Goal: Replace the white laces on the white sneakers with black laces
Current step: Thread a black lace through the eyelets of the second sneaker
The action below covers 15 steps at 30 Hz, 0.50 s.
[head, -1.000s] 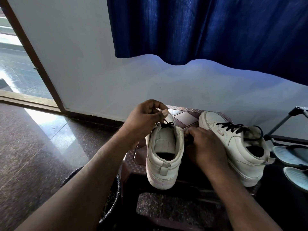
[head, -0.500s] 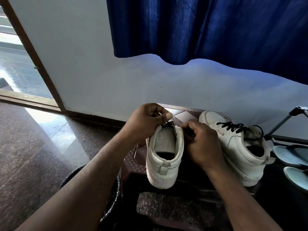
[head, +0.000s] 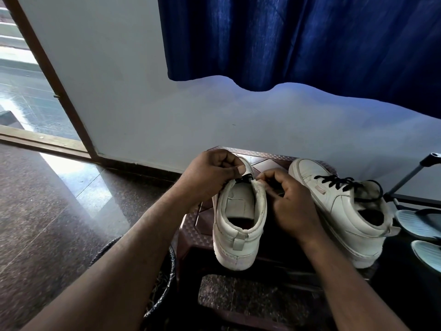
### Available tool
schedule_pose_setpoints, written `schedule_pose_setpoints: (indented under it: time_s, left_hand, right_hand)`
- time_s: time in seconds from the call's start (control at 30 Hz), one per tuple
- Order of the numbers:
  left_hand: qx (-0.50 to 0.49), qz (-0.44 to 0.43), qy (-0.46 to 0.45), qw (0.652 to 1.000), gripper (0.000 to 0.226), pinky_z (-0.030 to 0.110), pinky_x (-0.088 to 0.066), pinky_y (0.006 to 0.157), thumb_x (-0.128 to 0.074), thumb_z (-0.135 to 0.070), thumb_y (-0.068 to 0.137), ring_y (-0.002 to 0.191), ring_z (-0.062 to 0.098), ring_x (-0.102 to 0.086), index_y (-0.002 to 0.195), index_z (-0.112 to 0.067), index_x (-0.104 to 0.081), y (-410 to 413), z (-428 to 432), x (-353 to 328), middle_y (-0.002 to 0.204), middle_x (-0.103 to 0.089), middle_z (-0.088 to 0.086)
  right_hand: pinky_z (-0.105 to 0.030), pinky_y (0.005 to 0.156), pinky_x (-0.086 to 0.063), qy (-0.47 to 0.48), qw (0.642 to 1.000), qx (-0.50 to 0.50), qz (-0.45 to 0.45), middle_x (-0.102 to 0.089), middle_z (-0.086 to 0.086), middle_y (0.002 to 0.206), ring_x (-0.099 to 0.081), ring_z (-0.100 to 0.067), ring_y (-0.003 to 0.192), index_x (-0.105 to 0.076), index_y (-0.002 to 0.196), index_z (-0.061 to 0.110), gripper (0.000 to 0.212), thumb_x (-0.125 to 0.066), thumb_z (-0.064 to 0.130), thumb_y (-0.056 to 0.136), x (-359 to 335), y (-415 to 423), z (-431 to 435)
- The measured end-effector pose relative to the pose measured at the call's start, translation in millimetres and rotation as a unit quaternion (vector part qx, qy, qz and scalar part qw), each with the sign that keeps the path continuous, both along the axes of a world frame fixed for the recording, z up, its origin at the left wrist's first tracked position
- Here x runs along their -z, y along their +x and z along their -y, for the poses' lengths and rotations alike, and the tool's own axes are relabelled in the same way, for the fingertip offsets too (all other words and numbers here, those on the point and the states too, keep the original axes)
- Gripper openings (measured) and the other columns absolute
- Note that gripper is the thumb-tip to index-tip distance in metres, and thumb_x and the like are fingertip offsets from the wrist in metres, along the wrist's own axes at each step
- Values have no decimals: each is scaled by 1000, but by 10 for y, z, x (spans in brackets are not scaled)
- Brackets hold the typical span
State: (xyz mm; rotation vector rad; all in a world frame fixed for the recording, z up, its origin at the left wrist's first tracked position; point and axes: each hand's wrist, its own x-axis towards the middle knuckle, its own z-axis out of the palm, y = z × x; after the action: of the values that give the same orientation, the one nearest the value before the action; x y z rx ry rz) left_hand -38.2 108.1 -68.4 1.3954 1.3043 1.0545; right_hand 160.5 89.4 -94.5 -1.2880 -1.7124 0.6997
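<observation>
Threading the top of the near sneaker [head: 238, 223] is the step in hand, judging by where both hands meet. This shoe stands on the brown stool [head: 191, 225] with its heel toward the camera, and a black lace [head: 244, 179] shows crossed at the upper end of its tongue. The left hand [head: 210, 173] is curled, thumb pressed against the forefinger right at that crossing, and appears to pinch the lace there. The right hand [head: 291, 201] comes in from the other side with fingertips [head: 262, 181] closed on the shoe's collar beside the top eyelet. Whether a lace end also sits between them is hidden. The second sneaker [head: 338, 211] lies just to the right on the same stool, toe toward the wall, already carrying black lacing [head: 334, 181] with a loose loop over its opening. No white lace can be seen anywhere.

The task looks close to finished: one shoe done, the other at its last eyelets. The next move probably calls for drawing both lace ends even and snug while the collar is steadied, since the shoe is perched near the stool's front edge and a hard pull could tip it off. A dark basket [head: 164, 271] and pale sandals [head: 415, 220] sit nearby on the floor
</observation>
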Motion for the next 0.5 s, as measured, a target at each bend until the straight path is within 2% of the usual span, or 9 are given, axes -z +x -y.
schedule_pose_setpoints:
  time_s: [0.17,0.3,0.37,0.43,0.5]
  left_hand:
    - [1,-6,5,1000,7,28,-48,71,-74,-13,95,73,12,-62,99,-8,-74,-21,5,4,84,-75,4]
    - [-21,-45,25,998,6,25,-45,66,-75,-15,94,63,9,-55,95,-10,-73,-89,6,-20,72,-66,-3]
    - [-19,-69,13,997,15,30,-42,66,-78,-20,92,63,14,-51,92,-7,-71,-151,8,-12,68,-61,-2]
    - [5,-83,-16,996,29,34,-38,67,-79,-30,92,65,17,-46,91,-4,-68,-208,11,28,69,-58,0]
    - [33,-89,-40,995,40,36,-37,69,-77,-40,93,67,17,-43,91,-1,-64,-245,27,64,70,-54,0]
  right_hand:
    - [-17,71,-46,2,1000,-7,3,-70,13,81,-60,-1,74,-66,84,23,16,-71,14,96,-15,-41,-11]
    - [-15,71,-44,0,1000,-16,16,-69,11,84,-58,-1,76,-63,86,21,16,-67,12,98,-15,-32,0]
    - [-20,76,-46,-37,999,-18,2,-70,14,84,-60,-2,79,-64,85,22,15,-68,17,98,-4,-16,-20]
    - [-29,83,-50,-83,996,-12,-18,-73,13,87,-63,-5,84,-68,84,23,14,-69,33,94,11,-3,-51]
    - [-38,87,-52,-123,991,-16,-48,-76,9,88,-65,-11,86,-71,84,23,24,-64,45,84,-7,-19,-66]
